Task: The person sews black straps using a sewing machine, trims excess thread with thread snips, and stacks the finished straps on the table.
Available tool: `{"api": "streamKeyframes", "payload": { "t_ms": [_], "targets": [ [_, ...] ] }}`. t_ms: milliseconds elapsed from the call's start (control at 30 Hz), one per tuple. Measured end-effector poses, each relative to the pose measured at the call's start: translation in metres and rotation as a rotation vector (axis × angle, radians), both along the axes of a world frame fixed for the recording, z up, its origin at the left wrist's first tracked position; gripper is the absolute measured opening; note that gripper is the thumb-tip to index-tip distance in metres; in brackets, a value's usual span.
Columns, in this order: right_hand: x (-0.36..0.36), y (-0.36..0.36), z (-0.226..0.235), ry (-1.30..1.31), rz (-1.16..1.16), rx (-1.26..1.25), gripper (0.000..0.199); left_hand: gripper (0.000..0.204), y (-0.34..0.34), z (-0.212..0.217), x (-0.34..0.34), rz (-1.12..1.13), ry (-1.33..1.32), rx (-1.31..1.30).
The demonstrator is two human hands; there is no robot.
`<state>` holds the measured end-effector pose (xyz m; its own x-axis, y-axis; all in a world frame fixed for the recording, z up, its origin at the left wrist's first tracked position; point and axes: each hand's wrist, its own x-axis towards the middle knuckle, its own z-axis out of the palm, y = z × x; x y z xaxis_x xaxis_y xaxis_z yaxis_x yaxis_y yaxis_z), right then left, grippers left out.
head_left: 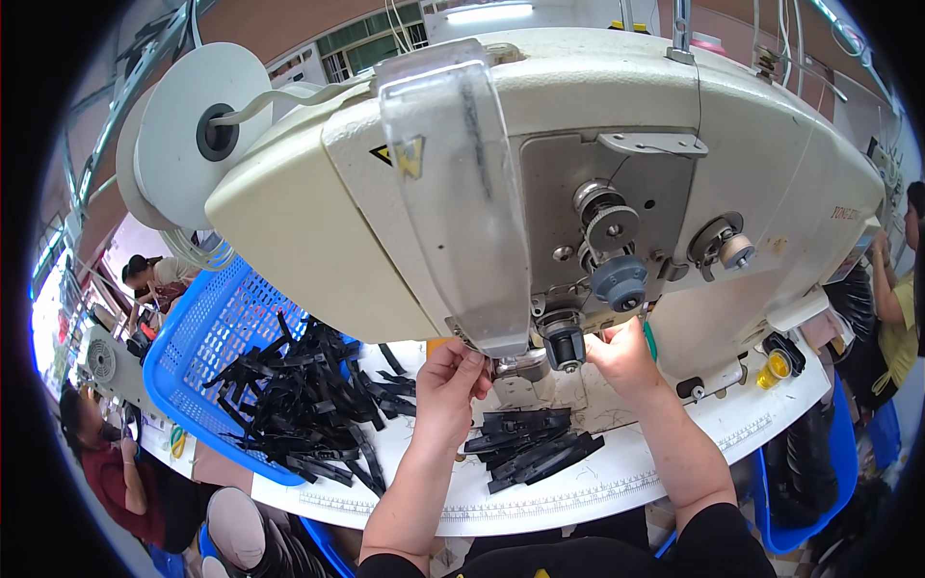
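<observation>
While, at the sewing machine (pixel 617 106) on the table (pixel 626 460), the left hand (pixel 453 378) is pinched together and the right hand (pixel 624 358) is half-curled, holds indiscernible, either could be pricked if stitching is triggered.

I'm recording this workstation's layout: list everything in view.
Sewing machine: one, cream, centre
Guard: one, clear, machine's front
Reel: one, white, upper left
Lamp: one, white, top
Table: one, white, beneath the machine
Basket: one, blue, left
Strips: many, black, loose at left, stacked before the machine
Bin: one, blue, lower right
Container: one, yellow, table's right
Slim item: one, green, right of centre
Other people: at least three, varied clothing, both sides
Left hand: one, bare, at guard's lower end
Right hand: one, bare, at machine's lower front
Forearms: two, bare, lower edge
</observation>
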<state>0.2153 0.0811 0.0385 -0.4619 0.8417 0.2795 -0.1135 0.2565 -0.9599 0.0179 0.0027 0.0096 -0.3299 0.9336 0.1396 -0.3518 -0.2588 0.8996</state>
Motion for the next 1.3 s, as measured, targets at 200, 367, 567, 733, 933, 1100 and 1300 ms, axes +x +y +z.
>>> {"api": "streamKeyframes", "payload": {
  "t_ms": [200, 367, 567, 733, 933, 1100, 1300],
  "targets": [
    [0.009, -0.003, -0.013, -0.078, -0.058, 0.274, 0.015, 0.021, -0.026, -0.021, 0.006, -0.079, 0.304, -0.071],
    [0.007, -0.039, -0.007, -0.237, -0.001, 0.711, 0.008, 0.03, -0.027, -0.014, 0.056, -0.195, -0.003, -0.042],
    [0.003, -0.062, 0.015, -0.319, 0.064, 1.175, 0.026, 0.021, -0.038, -0.028, 0.036, -0.449, 0.205, -0.04],
    [-0.007, -0.04, 0.018, -0.581, 0.127, 1.236, 0.031, 0.014, -0.046, 0.015, 0.019, -0.177, 0.361, -0.153],
    [-0.015, -0.017, 0.001, -0.466, -0.093, 1.114, 0.029, 0.006, -0.021, 0.019, -0.012, -0.107, 0.114, -0.189],
    [-0.016, -0.018, 0.002, -0.459, -0.105, 1.085, 0.026, 0.001, -0.012, 0.011, -0.014, -0.082, 0.047, -0.144],
    [-0.016, -0.01, 0.001, -0.455, -0.164, 1.106, 0.016, 0.004, 0.0, 0.007, -0.007, -0.036, 0.013, -0.056]
  ]
}}
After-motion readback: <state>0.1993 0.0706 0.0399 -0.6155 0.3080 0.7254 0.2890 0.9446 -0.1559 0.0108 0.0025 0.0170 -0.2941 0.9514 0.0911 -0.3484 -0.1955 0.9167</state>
